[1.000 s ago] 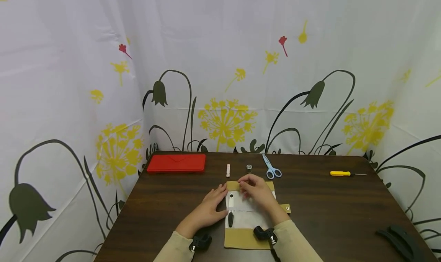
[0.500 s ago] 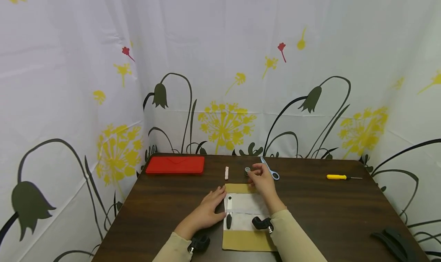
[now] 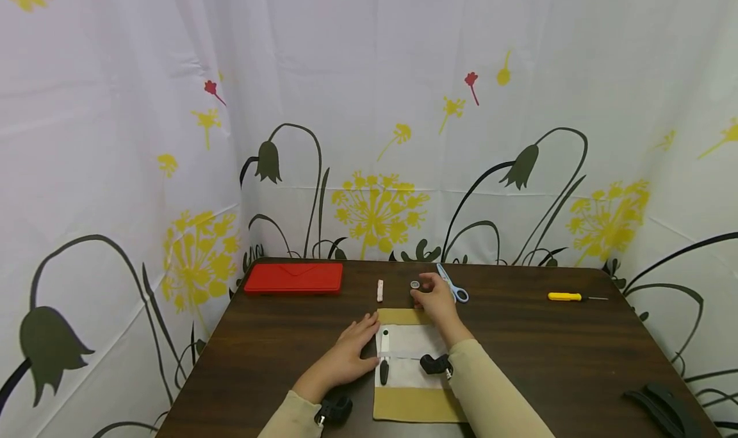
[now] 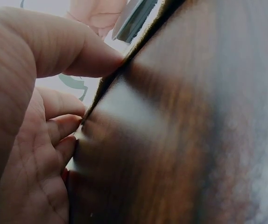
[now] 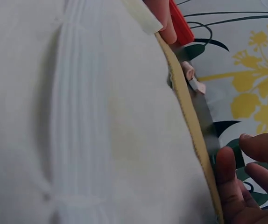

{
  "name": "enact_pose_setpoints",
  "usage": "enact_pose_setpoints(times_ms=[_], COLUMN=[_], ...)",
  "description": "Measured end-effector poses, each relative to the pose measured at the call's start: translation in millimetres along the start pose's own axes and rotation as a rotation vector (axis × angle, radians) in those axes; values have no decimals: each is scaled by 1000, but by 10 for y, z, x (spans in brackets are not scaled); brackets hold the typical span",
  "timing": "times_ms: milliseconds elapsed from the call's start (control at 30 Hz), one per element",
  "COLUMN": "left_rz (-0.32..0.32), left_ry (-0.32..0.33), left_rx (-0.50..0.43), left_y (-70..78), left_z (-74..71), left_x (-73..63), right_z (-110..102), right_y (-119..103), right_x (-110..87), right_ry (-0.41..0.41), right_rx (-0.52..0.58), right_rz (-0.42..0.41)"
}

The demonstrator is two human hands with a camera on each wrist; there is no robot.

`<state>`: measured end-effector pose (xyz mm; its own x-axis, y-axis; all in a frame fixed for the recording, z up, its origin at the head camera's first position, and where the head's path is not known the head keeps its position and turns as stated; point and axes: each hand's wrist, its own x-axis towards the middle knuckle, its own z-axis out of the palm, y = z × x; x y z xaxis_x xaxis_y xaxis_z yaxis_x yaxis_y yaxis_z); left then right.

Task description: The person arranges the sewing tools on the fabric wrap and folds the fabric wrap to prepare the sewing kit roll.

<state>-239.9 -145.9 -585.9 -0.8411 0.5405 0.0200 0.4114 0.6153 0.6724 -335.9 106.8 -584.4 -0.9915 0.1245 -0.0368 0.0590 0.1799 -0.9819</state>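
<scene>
Thumb and fingers parted, a person's right hand (image 3: 440,302) reaches past the far edge of an open tan-and-white case (image 3: 415,404) to a small round item (image 3: 414,285) on the table (image 3: 536,361). The grip has a visible gap; whether the fingertips touch the item cannot be told. The left hand (image 3: 343,358) lies with fingers extended against the case's left edge, its thumb touching that edge.

The danger here is a fumble: a glancing touch could tip the round item or send it rolling. Light blue scissors (image 3: 459,293), just beside the right hand, might be knocked askew by a knuckle. The right forearm crosses the case, and its black wrist mount (image 3: 434,364) could catch the elastic band (image 3: 406,356), which appears to hold a slim tool (image 3: 384,371). Should the left hand ease off, a dragging sleeve might skew the case.

Farther out sit a pale pink item (image 3: 380,291), a red box (image 3: 294,278) at far left and a yellow-handled screwdriver (image 3: 566,296) at right, before a flower-print curtain (image 3: 369,73).
</scene>
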Motion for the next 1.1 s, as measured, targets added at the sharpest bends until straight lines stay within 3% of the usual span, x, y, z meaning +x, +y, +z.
enact_pose_setpoints(times_ms=[367,667,1100], left_rz=[1,-6,-14], left_ry=[-5,0,-5], left_rx=[11,16,33], left_y=[3,13,15], left_z=[12,-5,-4], left_x=[-4,-1,-3], right_z=[-1,22,-15], right_y=[89,148,201], right_x=[8,4,-10], right_ry=[-67,-60,-96], right_rx=[80,-44,101], right_rz=[-8,-49,-79])
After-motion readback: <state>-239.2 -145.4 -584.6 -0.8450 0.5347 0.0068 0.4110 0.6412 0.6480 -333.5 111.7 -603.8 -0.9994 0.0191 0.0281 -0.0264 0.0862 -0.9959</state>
